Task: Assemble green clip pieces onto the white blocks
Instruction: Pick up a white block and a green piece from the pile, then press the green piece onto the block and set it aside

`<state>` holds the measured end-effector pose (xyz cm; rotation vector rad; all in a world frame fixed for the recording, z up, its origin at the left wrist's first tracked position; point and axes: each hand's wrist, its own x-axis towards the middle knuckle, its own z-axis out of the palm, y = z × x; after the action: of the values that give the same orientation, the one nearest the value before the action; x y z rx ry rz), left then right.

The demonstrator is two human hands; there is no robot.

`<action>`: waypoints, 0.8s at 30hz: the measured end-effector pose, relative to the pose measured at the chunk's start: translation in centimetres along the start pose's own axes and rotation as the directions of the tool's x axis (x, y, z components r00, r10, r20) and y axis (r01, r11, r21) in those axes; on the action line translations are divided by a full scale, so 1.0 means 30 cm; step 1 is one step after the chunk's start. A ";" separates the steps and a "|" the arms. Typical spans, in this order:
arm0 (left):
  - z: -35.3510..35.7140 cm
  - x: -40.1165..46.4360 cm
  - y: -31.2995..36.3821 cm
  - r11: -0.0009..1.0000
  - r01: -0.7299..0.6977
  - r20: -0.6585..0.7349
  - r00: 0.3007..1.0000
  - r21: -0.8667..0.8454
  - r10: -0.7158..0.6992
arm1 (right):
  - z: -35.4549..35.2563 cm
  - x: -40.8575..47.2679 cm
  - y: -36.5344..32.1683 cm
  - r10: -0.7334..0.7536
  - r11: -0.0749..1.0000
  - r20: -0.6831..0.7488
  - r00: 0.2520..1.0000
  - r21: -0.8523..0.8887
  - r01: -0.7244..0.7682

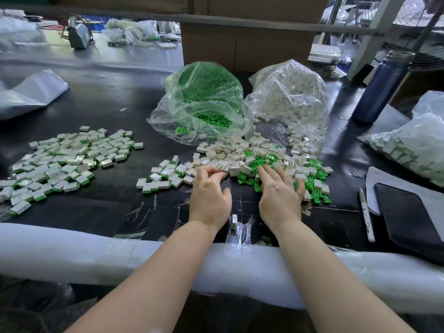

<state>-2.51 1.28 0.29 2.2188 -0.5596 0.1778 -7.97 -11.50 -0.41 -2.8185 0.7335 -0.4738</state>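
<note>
A black work table (108, 104) in a cluttered workshop, seen from my seat. Nearest me, a white foam-wrapped edge rail (72, 251) runs across the table front, and both my forearms cross over it. Just beyond the rail, one assembled block (233, 221) lies between my wrists among taped plastic scraps.

My left hand (210, 195) rests palm down, its fingers curled at the near edge of the loose white blocks (230, 157); whether it has hold of one I cannot tell. My right hand (280, 195) lies flat with straight, spread fingers on the scattered green clip pieces (258, 162), gripping nothing. Clips and blocks are mingled in one heap directly ahead of both hands.

To my left, well apart from that heap, lies a spread of finished white blocks with green clips fitted (62, 162); a smaller cluster of the same (165, 176) lies just beside my left hand. To my right lie a white pen (366, 216) and a black tablet (408, 217) resting on paper.

Behind the heap, an open clear bag of green clips (204, 102) stands touching an open clear bag of white blocks (288, 97); both spill toward me. Farther right stand a dark blue bottle (382, 87) and another bag of parts (413, 143). A cardboard box (240, 44) rises behind the two bags.
</note>
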 end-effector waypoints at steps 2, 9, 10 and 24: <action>0.000 0.000 0.000 1.000 -0.004 0.010 1.000 -0.011 0.004 | -0.002 -0.001 0.001 0.006 1.000 -0.095 0.995 0.017 -0.004; -0.001 0.001 0.004 0.999 -0.016 0.049 0.999 -0.029 0.017 | -0.023 -0.013 0.001 0.039 0.997 -0.215 0.976 0.076 -0.023; -0.001 0.000 0.005 0.999 -0.019 0.057 0.998 -0.037 0.022 | -0.028 -0.015 0.001 0.035 0.995 -0.226 0.973 0.102 -0.012; -0.005 -0.001 0.006 0.945 0.035 0.188 0.982 -0.326 0.028 | -0.057 -0.038 -0.015 -0.068 0.812 -0.105 0.992 0.572 0.116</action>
<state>-2.61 1.29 0.50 1.9209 -0.6390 -0.1250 -9.30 -10.72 1.01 -2.2698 0.3732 -0.6938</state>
